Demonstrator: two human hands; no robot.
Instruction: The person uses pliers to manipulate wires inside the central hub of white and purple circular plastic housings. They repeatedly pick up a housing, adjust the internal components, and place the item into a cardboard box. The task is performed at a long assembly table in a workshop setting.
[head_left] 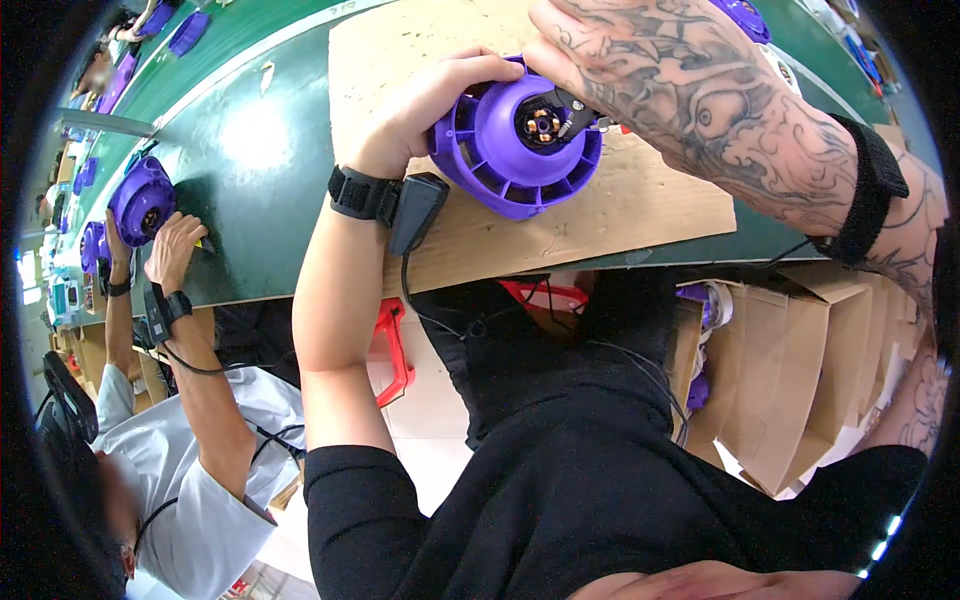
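A purple round plastic housing (pixel 478 175) with a ring of slots stands tilted on a cardboard sheet. Copper windings (pixel 541 125) show in its dark centre hole. My left hand (pixel 425 105) is wrapped round its upper left rim. My right hand (pixel 620 60), with the back of the hand toward me, is closed on what look like black pliers (pixel 574 112); their head reaches over the centre hole. The hand hides most of the tool, and my right fingertips are largely out of sight.
The cardboard sheet (pixel 660 205) covers part of the green bench (pixel 260 210). At left a co-worker's hands (pixel 172 250) are on another purple housing (pixel 143 203). Cardboard boxes (pixel 790 360) stand below at right, a red stool (pixel 392 355) under the bench. Cables hang from the wrist straps.
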